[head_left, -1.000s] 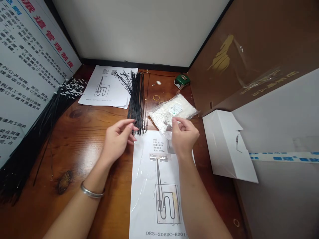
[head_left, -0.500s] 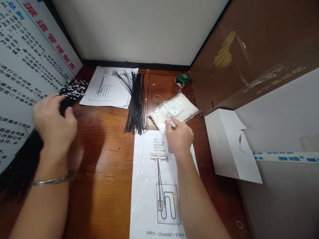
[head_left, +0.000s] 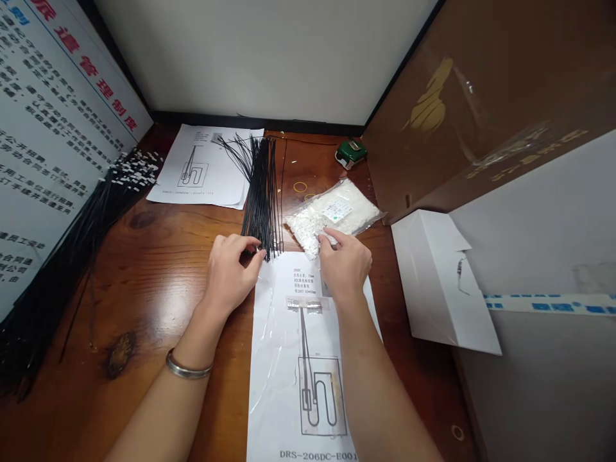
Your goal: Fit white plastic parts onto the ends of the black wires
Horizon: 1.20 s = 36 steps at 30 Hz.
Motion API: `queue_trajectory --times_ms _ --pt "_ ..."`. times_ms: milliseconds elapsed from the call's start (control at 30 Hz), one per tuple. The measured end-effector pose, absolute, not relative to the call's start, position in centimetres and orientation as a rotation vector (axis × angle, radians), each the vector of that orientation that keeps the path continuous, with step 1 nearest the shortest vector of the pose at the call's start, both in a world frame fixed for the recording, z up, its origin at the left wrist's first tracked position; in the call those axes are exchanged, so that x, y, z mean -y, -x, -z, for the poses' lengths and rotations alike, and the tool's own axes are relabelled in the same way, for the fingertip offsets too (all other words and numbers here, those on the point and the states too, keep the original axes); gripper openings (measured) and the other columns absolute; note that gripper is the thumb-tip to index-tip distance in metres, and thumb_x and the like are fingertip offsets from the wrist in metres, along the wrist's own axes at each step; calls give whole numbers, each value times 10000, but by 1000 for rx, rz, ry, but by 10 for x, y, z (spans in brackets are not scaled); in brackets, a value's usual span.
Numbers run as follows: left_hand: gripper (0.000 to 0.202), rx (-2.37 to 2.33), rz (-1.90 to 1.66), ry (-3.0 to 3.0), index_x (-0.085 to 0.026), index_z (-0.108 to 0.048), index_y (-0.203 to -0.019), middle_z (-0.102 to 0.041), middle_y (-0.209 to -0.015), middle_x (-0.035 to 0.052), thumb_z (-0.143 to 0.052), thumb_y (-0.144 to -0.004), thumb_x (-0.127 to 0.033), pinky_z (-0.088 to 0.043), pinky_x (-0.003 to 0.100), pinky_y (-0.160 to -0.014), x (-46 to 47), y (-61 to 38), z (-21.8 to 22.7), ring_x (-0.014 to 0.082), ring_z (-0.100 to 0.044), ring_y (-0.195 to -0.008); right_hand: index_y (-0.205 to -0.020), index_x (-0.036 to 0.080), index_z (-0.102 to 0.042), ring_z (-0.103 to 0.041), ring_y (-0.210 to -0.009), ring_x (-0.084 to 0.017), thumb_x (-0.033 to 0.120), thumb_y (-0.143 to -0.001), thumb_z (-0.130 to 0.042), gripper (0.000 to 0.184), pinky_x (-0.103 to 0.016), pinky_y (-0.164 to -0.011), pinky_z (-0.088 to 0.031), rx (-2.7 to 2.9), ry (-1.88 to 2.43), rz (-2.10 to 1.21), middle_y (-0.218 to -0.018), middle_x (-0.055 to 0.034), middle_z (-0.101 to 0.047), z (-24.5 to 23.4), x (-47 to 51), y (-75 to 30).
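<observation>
A bundle of thin black wires lies upright in view at the middle of the table. At its near end my left hand pinches a wire end between thumb and forefinger. A clear plastic bag of small white pieces lies to the right of the bundle. My right hand is at the bag's near left part, thumb and forefinger brought together over the white pieces; what is between the fingertips is too small to make out. Beneath both wrists' gap is a printed drawing sheet with a clear strip taped on it.
Many black wires with white tips are heaped along the left panel. Another drawing sheet lies at the back left. A green tape measure stands at the back right, near a brown box. A white folded carton is at right.
My left hand has moved right, from the white-tipped heap to the near end of the wire bundle. My right hand has stayed at the bag. The view has shifted slightly.
</observation>
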<state>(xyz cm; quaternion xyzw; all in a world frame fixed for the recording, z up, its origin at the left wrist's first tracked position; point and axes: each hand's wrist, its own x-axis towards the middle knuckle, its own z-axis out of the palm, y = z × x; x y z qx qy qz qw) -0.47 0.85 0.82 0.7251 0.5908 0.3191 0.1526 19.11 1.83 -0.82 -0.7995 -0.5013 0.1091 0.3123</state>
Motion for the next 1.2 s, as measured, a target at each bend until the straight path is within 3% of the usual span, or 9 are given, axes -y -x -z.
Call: queue_trajectory --times_ms 367,467,600,767,867,967,1200 --pt "127 -1833 -763 -2144 -192 -672 -800 -666 -798 50 -597 -858 -276 -406 358 -733 -10 0 -1 231 -520 -783 -817 173 -742 -495 -586 -188 227 -811 -577 174 -320 -623 -352 1321 2013 -191 -632 -23 -582 15 -20 -191" --pt "125 -1833 -796 -2087 -196 -666 -784 -673 -789 46 -574 -856 -241 -406 357 -717 -10 1 -1 229 -522 -770 -805 179 -730 -478 -586 -171 215 -810 -577 157 -321 -629 -378 1312 1902 -122 -670 -15 -554 15 -20 -190" --pt "122 -1809 -890 -2043 -195 -645 -762 -660 -751 41 -559 -846 -216 -404 349 -706 -10 2 -3 216 -516 -736 -831 170 -696 -510 -642 -153 216 -831 -579 126 -316 -628 -441 1201 1650 -47 -885 -66 -571 10 -16 -178" --pt "127 -1637 -1037 -2072 -194 -583 -701 -602 -679 23 -549 -822 -180 -396 330 -671 -5 0 -7 184 -480 -672 -914 196 -625 -546 -534 -104 301 -900 -561 123 -262 -511 -462 1131 1267 -697 -905 -42 -691 4 -6 -146" --pt "140 -1452 -1118 -2107 -197 -540 -676 -561 -643 13 -539 -812 -165 -391 321 -645 -2 -1 -10 171 -458 -642 -901 204 -594 -662 -637 -129 325 -885 -600 122 -243 -520 -505 1090 1095 -1039 -937 -49 -734 2 -2 -132" --pt "145 -1317 -1146 -2142 -192 -530 -672 -537 -620 9 -536 -813 -165 -380 322 -637 0 -1 -12 166 -444 -630 -880 201 -589 -712 -749 -164 320 -861 -637 130 -244 -560 -541 1045 1055 -1136 -851 -45 -751 1 -1 -129" --pt "273 -1256 -1178 -2066 -183 -550 -620 -494 -540 -20 -548 -887 -242 -359 289 -581 0 -3 -10 129 -427 -548 -846 198 -582 -733 -707 -176 319 -831 -677 155 -265 -583 -562 895 1011 -1170 -771 -34 -759 -3 -3 -135"
